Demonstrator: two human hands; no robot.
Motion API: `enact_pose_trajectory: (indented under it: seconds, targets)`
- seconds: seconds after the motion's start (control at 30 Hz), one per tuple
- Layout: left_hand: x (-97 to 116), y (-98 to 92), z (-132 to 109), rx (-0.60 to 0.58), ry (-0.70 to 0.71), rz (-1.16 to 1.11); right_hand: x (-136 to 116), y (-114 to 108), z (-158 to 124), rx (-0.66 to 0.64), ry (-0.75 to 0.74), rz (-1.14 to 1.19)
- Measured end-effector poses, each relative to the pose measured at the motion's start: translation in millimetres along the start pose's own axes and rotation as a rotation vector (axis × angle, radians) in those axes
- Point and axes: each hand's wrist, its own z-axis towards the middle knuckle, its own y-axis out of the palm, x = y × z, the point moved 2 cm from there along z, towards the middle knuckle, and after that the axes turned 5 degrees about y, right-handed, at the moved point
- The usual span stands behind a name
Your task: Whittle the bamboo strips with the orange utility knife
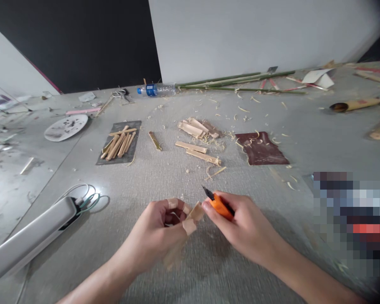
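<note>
My left hand (164,230), with plasters on several fingers, pinches a flat pale wooden strip (196,211) that slants toward me. The strip's near end is blurred below the hand. Wrapped in my right hand (243,223) is an orange utility knife (221,207), its dark blade pointing up and away to the left. The right thumb lies close to the strip's far end; I cannot tell whether it touches. Beyond the hands lie two loose wooden strips (204,157), and behind them a small pile of strips (196,128) among curled shavings.
Thin sticks (122,145) rest on dark sandpaper (103,159) at left; brown sandpaper (266,152) lies right. A white power bank (34,238) with cables is near left. At the back are a plastic bottle (158,90), green bamboo stalks (228,82) and scissors (122,95).
</note>
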Motion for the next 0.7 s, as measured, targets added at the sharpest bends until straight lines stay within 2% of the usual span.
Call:
enact_pose_trajectory:
  seconds: [0.13,0.43,0.7]
  targets:
    - [0.9,0.0,0.1,0.003,0.03,0.018,-2.3,-0.1,0.3,-0.021,0.007,-0.023]
    - [-0.2,5.3,-2.3,0.019,0.118,0.135,-1.3,6.4,3.5,0.045,0.071,-0.134]
    - [-3.2,1.7,-1.8,0.017,0.111,0.127,2.6,7.9,2.8,0.091,0.064,-0.12]
